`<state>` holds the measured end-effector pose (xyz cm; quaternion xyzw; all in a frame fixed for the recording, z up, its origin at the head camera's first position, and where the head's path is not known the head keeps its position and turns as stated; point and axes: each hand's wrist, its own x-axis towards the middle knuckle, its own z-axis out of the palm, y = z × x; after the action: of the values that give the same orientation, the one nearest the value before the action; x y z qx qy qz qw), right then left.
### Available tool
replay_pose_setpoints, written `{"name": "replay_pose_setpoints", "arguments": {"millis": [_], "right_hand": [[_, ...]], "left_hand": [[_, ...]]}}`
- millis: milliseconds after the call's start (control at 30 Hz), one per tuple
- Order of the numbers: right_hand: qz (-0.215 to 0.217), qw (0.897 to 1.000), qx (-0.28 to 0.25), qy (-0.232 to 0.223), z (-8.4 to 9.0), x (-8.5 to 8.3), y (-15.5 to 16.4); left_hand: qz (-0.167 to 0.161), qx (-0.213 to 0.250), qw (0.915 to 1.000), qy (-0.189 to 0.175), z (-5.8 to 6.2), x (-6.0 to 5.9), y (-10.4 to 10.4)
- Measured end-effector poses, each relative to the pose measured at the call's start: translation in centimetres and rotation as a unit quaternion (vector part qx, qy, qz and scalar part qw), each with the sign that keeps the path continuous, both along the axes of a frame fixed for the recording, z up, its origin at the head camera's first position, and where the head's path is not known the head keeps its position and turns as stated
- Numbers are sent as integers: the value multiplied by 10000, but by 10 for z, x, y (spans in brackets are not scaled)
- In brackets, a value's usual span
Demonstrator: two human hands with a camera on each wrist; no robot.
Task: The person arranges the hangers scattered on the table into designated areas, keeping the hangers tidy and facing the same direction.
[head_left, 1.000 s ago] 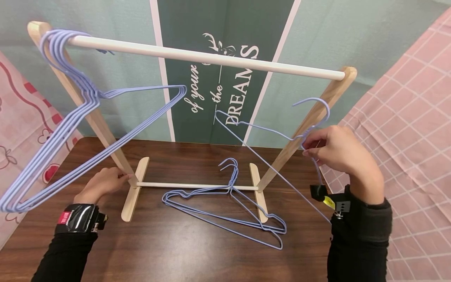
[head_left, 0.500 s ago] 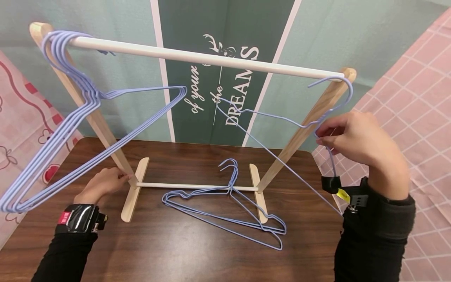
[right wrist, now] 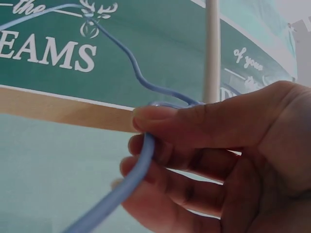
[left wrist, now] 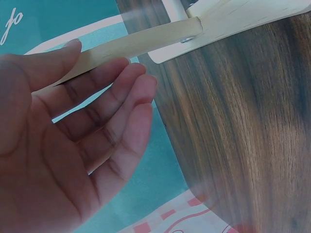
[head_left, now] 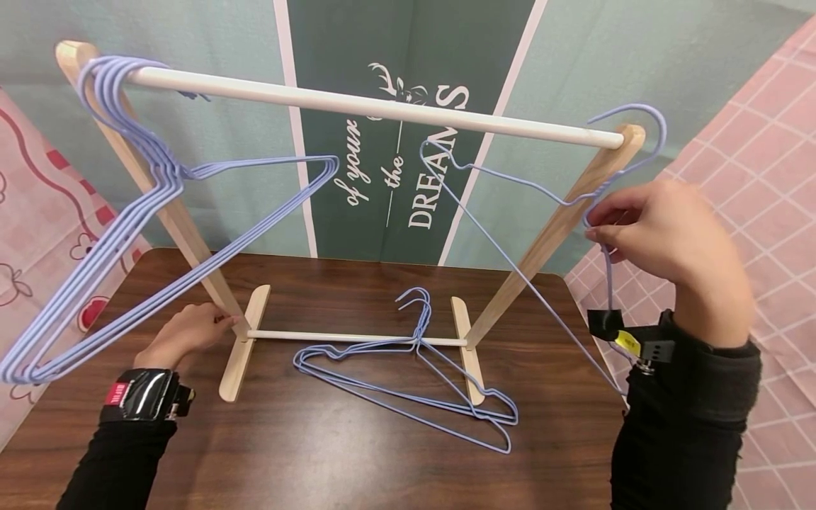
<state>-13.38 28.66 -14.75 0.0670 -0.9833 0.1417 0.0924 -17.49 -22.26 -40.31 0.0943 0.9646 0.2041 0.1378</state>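
Over the last 1 second my right hand [head_left: 663,230] has raised the lavender wire hanger [head_left: 510,241] from below the white rail [head_left: 370,106] to the rail's right end, so its hook [head_left: 637,120] now arches just above and beyond the wooden post top [head_left: 631,134]; my judgement is that the hook has reached hanging height but is not yet seated on the rail. My right thumb and fingers [right wrist: 194,124] pinch the hanger at the twisted neck below the hook, with the wire passing down between them. The hook points up and opens toward the rail. The hanger's long axis, its bottom bar, runs diagonally from upper left, in front of the green banner [head_left: 408,142], down to lower right past my right wrist, so the frame is tilted rather than level. My left hand [head_left: 185,333] rests on the brown table [head_left: 319,453] against the left wooden leg [left wrist: 131,43] near its foot, thumb on 1 side and relaxed, nearly straight fingers [left wrist: 121,92] on the other; it steadies the stand without closing round it. 5 or so hangers [head_left: 127,234] hang bunched at the rail's left end, and 2 spare hangers [head_left: 408,382] lie flat on the table across the lower crossbar [head_left: 357,338].
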Motion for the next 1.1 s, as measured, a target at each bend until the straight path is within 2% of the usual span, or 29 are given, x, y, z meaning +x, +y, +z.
{"name": "replay_pose_setpoints", "arguments": {"millis": [300, 600, 767, 1100], "right_hand": [[-13, 9997, 73, -241, -9, -6, 3], [44, 9993, 252, -279, -13, -8, 4], [124, 9992, 221, -300, -13, -7, 2], [230, 9990, 212, -305, -15, -8, 1]], "left_hand": [[-2, 29, 10000, -24, 2, 1, 1], [-36, 53, 10000, 51, 2, 2, 2], [37, 125, 9999, -15, 0, 3, 3], [-16, 99, 9999, 21, 2, 3, 2]]}}
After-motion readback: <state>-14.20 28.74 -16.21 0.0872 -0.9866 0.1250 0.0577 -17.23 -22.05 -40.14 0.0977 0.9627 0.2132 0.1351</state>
